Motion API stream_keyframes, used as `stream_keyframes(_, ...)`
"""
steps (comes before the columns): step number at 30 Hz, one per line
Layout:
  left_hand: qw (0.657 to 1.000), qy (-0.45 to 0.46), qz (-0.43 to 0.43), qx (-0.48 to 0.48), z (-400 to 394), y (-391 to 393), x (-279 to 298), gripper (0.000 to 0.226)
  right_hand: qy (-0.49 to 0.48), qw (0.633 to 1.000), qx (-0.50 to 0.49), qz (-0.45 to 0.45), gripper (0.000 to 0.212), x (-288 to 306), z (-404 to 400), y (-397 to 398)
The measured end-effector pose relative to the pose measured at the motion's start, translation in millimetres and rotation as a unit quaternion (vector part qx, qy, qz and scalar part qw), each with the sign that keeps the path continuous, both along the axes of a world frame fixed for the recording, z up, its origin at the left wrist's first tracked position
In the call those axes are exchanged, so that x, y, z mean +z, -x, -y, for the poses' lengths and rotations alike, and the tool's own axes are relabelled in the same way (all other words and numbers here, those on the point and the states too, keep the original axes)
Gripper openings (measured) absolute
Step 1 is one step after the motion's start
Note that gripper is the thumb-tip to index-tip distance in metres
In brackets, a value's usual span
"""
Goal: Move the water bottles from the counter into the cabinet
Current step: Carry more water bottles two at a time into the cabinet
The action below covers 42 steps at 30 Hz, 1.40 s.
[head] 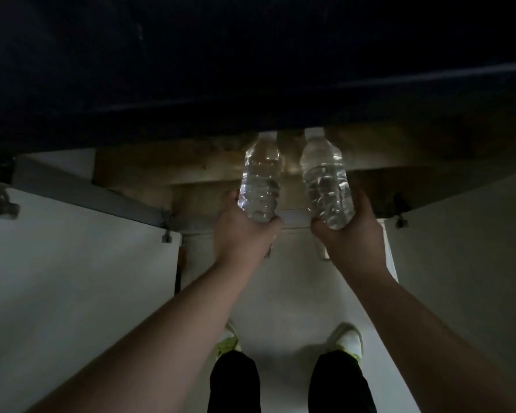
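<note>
Over cabinet shelf (pixel 161 168): two clear bottles (pixel 261 180) (water-filled), gripped.

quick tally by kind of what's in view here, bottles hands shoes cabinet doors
water bottles: 2, the left bottle and the right bottle
hands: 2, the left hand and the right hand, each holding one bottle
shoes: 2
open cabinet doors: 2
total: 8

Dim rm: pale floor (pixel 280 293), white doors (pixel 72 278) open, dark counter (pixel 251 70) maybe.

Head view, steeply downward, close
</note>
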<state>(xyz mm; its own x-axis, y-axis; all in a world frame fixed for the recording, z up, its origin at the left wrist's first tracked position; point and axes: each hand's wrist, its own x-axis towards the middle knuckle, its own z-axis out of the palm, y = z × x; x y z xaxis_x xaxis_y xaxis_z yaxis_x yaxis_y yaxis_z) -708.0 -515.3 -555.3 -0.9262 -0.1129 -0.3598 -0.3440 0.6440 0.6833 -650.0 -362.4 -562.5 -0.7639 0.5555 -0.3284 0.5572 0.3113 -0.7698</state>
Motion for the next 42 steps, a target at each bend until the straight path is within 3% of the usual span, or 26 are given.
stream_keyframes(4,0.999,-0.006,-0.02,0.032,-18.6,16.3,-17.5,0.047,-0.016,0.999,0.025,-0.012,0.065,-11.6,1.9,19.1)
stream_keyframes(10,0.998,-0.007,-0.035,0.042,-27.9,40.1,-28.4,0.062,-0.062,0.996,0.062,-0.018,0.045,-22.9,-1.0,47.6)
stream_keyframes(16,0.998,0.05,-0.018,0.031,-25.8,67.1,-38.5,0.063,-0.061,0.994,0.081,-0.041,0.052,-34.6,-6.0,76.3)
stream_keyframes(24,0.997,-0.051,-0.043,0.029,-26.6,73.0,-46.7,0.071,-0.113,0.988,0.097,-0.032,0.052,-36.1,-11.9,96.4)
stream_keyframes(29,0.989,-0.137,-0.038,-0.037,-3.0,45.7,-41.1,0.07,-0.032,0.988,0.105,-0.108,0.062,-33.7,-15.1,85.9)
stream_keyframes(32,0.979,-0.181,-0.019,-0.089,10.2,33.3,-45.2,0.084,0.023,0.987,0.109,-0.12,0.075,-36.4,-19.0,63.1)
stream_keyframes(35,0.983,-0.133,-0.03,-0.126,14.9,30.2,-50.0,0.085,0.011,0.99,0.112,-0.085,0.078,-43.8,-19.8,32.6)
stream_keyframes(38,0.981,-0.012,-0.121,-0.152,17.8,31.6,-51.0,0.073,-0.044,0.99,0.095,-0.091,0.058,-48.5,-18.3,17.4)
stream_keyframes(42,0.932,0.13,-0.263,-0.213,16.2,40.2,-50.7,0.055,-0.094,0.981,0.107,-0.132,0.043,-51.2,-13.9,33.5)
